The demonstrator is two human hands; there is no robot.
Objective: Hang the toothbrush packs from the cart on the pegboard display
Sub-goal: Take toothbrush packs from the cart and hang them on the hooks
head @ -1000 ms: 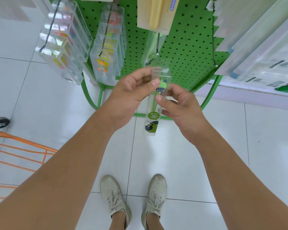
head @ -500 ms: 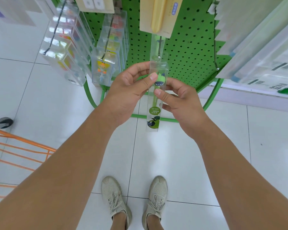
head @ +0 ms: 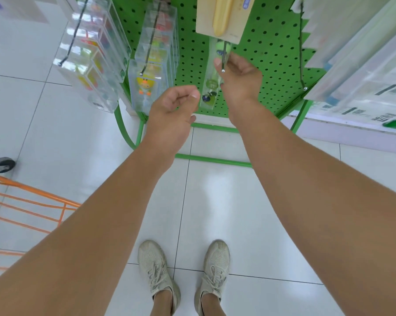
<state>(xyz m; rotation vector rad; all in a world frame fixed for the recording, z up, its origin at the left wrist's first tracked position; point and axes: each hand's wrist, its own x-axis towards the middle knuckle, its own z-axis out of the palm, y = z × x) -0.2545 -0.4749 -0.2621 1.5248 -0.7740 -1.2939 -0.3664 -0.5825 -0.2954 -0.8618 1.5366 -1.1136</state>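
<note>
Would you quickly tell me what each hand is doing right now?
Left hand: loosely curled, holding nothing.
Right hand: holding the green toothbrush pack at the peg.

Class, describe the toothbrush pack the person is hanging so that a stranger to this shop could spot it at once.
Find the green pegboard. At its middle, below a beige card pack, a metal hook sticks out. The toothbrush pack hangs there, gripped by the right hand: a slim clear sleeve with a green brush, unlike the boxier clear packs to its left.
</note>
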